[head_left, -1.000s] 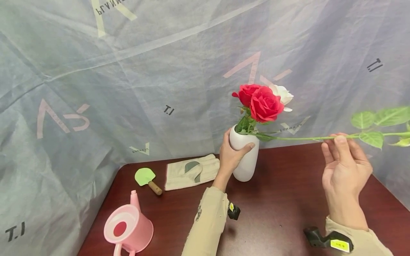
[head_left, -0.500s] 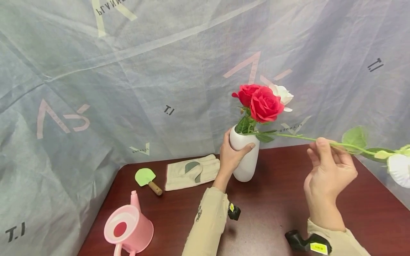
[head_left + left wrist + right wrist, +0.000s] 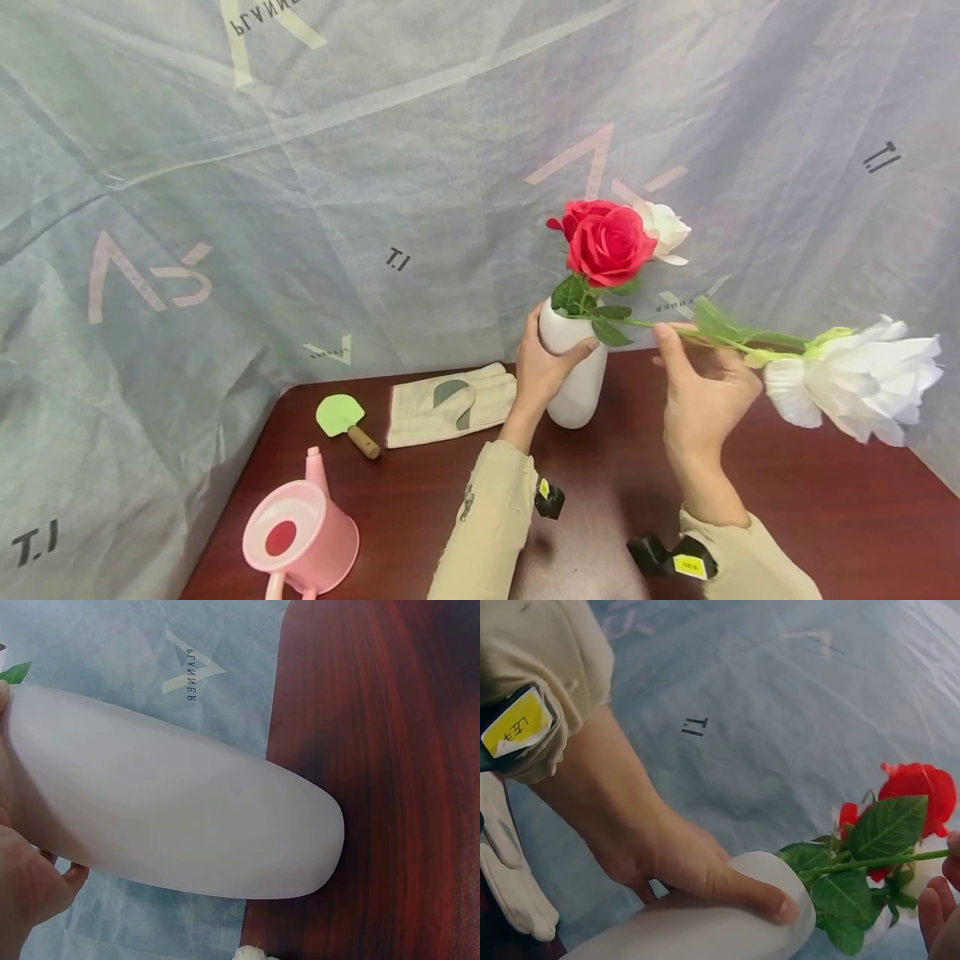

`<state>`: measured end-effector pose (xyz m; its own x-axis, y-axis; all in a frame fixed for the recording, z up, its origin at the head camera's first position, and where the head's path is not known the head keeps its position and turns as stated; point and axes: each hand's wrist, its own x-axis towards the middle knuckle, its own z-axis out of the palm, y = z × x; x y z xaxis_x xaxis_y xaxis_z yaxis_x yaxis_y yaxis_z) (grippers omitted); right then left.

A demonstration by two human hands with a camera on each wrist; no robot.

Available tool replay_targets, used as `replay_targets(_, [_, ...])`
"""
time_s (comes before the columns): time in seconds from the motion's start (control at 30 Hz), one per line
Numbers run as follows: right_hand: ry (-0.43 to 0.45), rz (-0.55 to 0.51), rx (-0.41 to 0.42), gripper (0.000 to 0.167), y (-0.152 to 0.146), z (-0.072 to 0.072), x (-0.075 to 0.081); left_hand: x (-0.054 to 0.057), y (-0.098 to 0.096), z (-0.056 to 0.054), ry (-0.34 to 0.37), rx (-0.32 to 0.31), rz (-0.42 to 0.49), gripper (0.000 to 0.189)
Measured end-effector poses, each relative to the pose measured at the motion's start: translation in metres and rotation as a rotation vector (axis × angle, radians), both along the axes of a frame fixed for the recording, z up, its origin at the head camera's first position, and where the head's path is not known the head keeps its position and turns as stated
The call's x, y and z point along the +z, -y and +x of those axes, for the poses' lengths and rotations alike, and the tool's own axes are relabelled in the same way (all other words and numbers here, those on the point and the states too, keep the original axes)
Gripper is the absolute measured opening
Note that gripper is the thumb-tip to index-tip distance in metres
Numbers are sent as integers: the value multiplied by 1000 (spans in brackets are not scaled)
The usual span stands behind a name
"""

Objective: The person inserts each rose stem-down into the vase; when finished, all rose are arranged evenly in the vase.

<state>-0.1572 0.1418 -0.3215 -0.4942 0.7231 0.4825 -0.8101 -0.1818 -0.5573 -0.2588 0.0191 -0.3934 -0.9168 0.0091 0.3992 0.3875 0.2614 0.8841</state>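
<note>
In the head view my left hand [image 3: 542, 375] grips the white vase [image 3: 576, 392] near its rim, thumb across the front. The vase stands on the table, and its lower body shows in the left wrist view. Red roses [image 3: 609, 246] and a white rose [image 3: 666, 229] rise from its mouth. My right hand [image 3: 705, 400] pinches the green stem of another white rose [image 3: 862, 375], which lies nearly level with its bloom to the right. That stem's leafy end reaches the vase mouth; its tip is hidden. The right wrist view shows the stem [image 3: 892, 861] among leaves.
On the left of the dark red table [image 3: 817, 517] are a pink watering can [image 3: 333, 542], a small green trowel [image 3: 341, 414] with a wooden handle, and pale work gloves [image 3: 420, 410]. A grey cloth backdrop [image 3: 450, 150] hangs behind.
My right hand has moved left towards the vase, bringing the white bloom into view and its stem further in. The front red rose has shifted slightly left. My left hand has stayed on the vase.
</note>
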Motion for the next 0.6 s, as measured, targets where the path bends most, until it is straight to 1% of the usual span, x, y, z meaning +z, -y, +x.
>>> replay_targets(0.07, [25,47,-11,21,5,-3,0,0,1,-1,-1,3,2,83])
replay_targets(0.17, [49,84,9,20,13,-6,-1,0,4,-2,-4,11,5,83])
replay_targets(0.2, [57,96,20,19,15,-7,-1,0,5,-2,-5,14,7,83])
replay_targets(0.27, [61,117,67,17,19,-7,-2,0,5,-2,-11,15,9,83])
replay_targets(0.37, [64,184,116,16,22,-8,-3,0,5,-2,-9,7,16,83])
replay_targets(0.43, [62,240,134,15,22,-9,-3,0,5,-2,-6,-1,22,83])
replay_targets(0.53, [81,328,97,15,20,-13,-4,1,3,-2,-8,-12,26,83])
replay_targets(0.57, [94,360,70,16,19,-14,-4,2,3,-2,-9,-14,26,82])
replay_targets(0.6, [122,402,25,14,18,-14,-4,2,2,-2,-12,-15,26,82])
